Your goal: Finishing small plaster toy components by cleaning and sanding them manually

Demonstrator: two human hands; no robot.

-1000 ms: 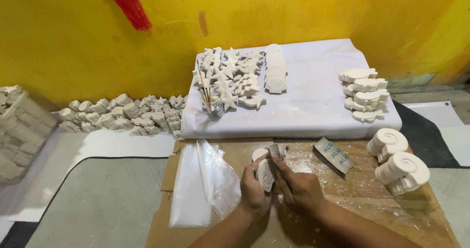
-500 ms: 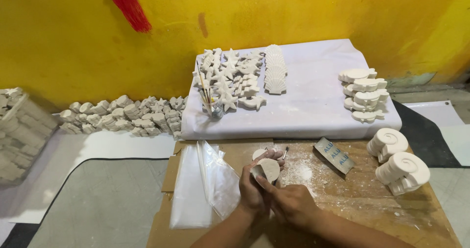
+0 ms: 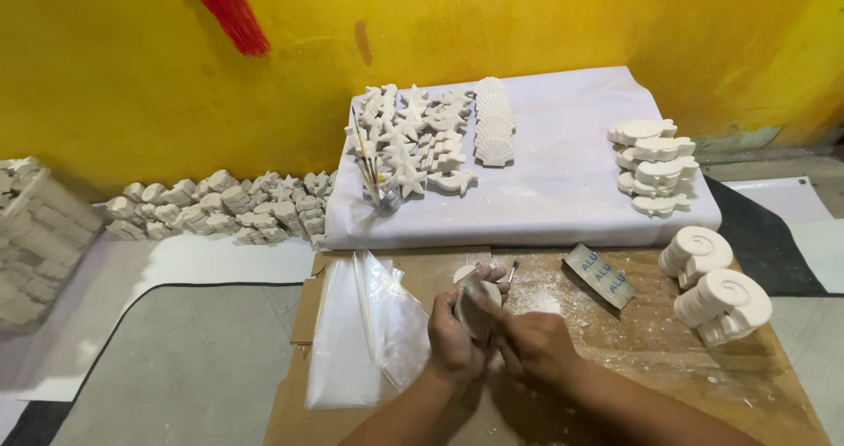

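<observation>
At frame centre, over cardboard sheet (image 3: 668, 367): left hand (image 3: 453, 345) fingers wrapped shut round plaster disc (image 3: 477, 310); right hand (image 3: 536, 349) pinching its edge. Likely brittle, dusty, light; grip rim. Plastic bags (image 3: 369, 332) at 9 o'clock.

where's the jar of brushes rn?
Head view, left of centre: the jar of brushes stands at the front left edge of the white cloth, beside the plaster starfish, beyond the cardboard.

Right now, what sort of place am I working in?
Probably a small plaster-craft workshop, set on the floor. White cast shells and starfish lie in rows on a cloth, more casts line the yellow wall, and both hands hold one piece.
</observation>
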